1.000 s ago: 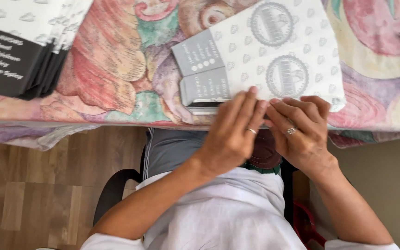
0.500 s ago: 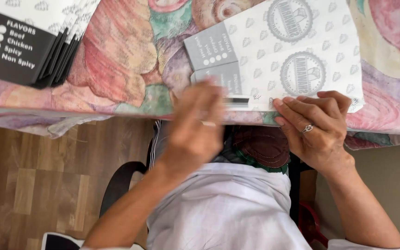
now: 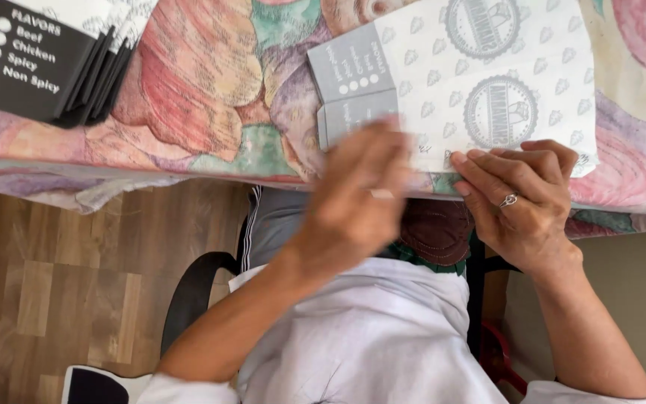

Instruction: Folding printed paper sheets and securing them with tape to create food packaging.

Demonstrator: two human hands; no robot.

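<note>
A flat white paper bag [image 3: 487, 82] with round grey emblems and a grey panel at its left end lies at the near edge of the surface [image 3: 211, 90], which wears a floral cloth in pink, green and purple. The right hand [image 3: 521, 198] presses flat on the bag's near right corner, fingers [image 3: 487, 166] extended and together, a ring on one; it pins the paper rather than grips it. The left hand [image 3: 357, 202] hangs at the bag's near left edge, blurred, so whether its fingers hold anything cannot be told. It hides part of the bag's lower edge. At the far left corner, well apart, a stack of black-panelled bags [image 3: 54, 60] is cut off by the frame.
</note>
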